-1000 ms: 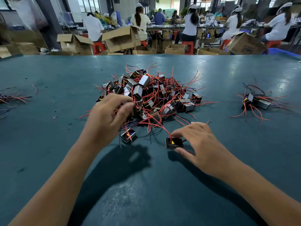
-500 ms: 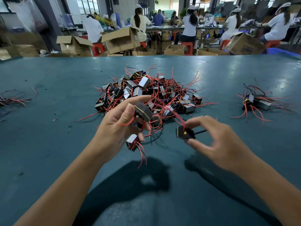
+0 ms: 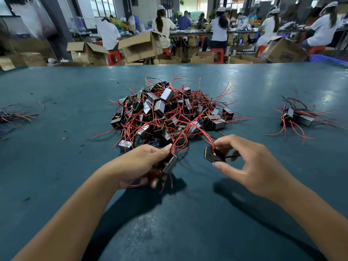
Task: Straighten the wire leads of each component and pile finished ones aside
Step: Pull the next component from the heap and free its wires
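A big heap of small black and silver components (image 3: 169, 113) with tangled red and black leads lies in the middle of the teal table (image 3: 56, 102). My left hand (image 3: 143, 164) grips a bundle of components (image 3: 170, 163), red leads trailing above and below my fingers. My right hand (image 3: 250, 164) pinches one black component with yellow trim (image 3: 213, 155) between thumb and fingers, just above the table; its red leads run back up into the heap. A small pile of components (image 3: 297, 117) sits apart at the right.
Loose wire strands (image 3: 15, 117) lie at the table's left edge. Beyond the far edge stand open cardboard boxes (image 3: 141, 47), red stools and several seated workers at benches.
My left hand has dropped lower and turned, closing round its components. My right hand stays lifted off the table with the single component, still about as far from the left.
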Available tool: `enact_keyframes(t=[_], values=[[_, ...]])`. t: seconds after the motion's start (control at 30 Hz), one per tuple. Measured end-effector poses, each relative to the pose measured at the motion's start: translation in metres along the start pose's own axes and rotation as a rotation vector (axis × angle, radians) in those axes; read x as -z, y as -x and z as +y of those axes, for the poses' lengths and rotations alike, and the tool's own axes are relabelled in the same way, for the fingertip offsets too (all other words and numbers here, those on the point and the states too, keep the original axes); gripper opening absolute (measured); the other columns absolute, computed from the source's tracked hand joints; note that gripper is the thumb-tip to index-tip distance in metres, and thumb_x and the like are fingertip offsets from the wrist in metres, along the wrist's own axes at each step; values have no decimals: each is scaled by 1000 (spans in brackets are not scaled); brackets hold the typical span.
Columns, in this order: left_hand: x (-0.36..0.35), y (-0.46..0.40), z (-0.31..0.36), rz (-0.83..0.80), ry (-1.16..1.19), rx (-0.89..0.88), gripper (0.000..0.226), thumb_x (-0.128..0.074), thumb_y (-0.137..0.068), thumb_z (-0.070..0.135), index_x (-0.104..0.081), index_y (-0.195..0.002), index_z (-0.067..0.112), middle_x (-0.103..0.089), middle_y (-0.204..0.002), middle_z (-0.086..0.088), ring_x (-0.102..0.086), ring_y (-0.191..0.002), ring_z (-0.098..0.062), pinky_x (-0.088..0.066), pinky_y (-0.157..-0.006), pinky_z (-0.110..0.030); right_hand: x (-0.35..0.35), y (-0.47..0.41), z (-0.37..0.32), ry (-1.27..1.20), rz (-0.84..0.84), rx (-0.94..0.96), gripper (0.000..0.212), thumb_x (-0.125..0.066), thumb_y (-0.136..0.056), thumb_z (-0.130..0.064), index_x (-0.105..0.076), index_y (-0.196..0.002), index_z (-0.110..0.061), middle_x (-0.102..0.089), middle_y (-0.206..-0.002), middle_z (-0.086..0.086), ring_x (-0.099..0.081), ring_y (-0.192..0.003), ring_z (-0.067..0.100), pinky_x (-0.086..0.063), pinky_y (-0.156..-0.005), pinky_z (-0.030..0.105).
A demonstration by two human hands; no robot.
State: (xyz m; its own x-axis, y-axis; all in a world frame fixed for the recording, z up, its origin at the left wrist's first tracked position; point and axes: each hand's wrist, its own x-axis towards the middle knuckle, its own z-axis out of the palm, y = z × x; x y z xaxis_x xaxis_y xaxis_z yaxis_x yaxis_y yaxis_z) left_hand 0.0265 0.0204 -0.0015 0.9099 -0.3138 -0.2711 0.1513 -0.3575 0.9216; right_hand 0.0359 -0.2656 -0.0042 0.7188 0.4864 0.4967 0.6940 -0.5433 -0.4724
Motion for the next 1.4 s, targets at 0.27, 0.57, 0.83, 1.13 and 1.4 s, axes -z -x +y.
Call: enact_keyframes(t=[0.27,0.57,0.83,1.13,1.4], values=[[10,-17,-10,425,-493,30,74,-39,-89,69,-57,-84,-2,-64,-50,-3,-53,-37,-13,-39,-47,-26,5,-1,2,24,119,-87,31,-77,-82,-29,-59,-108,-30,-64,-95,-24,-61,-95,3,-47,-78,18],[10,0,4,106,341,-128,23,-56,-96,28,-71,-102,12,-73,-96,-15,-68,-62,-22,-50,-44,-22,10,1,8,26,-8,-234,26,-76,-84,-30,-61,-104,-33,-66,-93,-25,-58,-96,-11,-39,-78,1],[0,1,9,55,322,-144,51,-65,-85,31,-53,-115,-7,-73,-110,-21,-74,-71,-23,-52,-46,-24,6,2,6,125,-353,-204,22,-73,-86,-38,-58,-102,-36,-64,-95,-24,-58,-94,-4,-48,-84,23],[-16,-9,7,176,225,-215,23,-53,-100,16,-58,-104,-6,-75,-92,-20,-70,-72,-24,-49,-57,-25,2,2,1,217,-483,-64,22,-66,-90,-41,-54,-109,-37,-56,-100,-24,-50,-97,0,-39,-93,23],[-34,-17,4,228,315,-261,15,-54,-99,8,-58,-97,-6,-75,-82,-20,-73,-72,-27,-50,-60,-24,-3,3,-4,231,-477,-3,24,-66,-90,-41,-55,-110,-33,-53,-98,-25,-47,-96,-1,-35,-94,22]])
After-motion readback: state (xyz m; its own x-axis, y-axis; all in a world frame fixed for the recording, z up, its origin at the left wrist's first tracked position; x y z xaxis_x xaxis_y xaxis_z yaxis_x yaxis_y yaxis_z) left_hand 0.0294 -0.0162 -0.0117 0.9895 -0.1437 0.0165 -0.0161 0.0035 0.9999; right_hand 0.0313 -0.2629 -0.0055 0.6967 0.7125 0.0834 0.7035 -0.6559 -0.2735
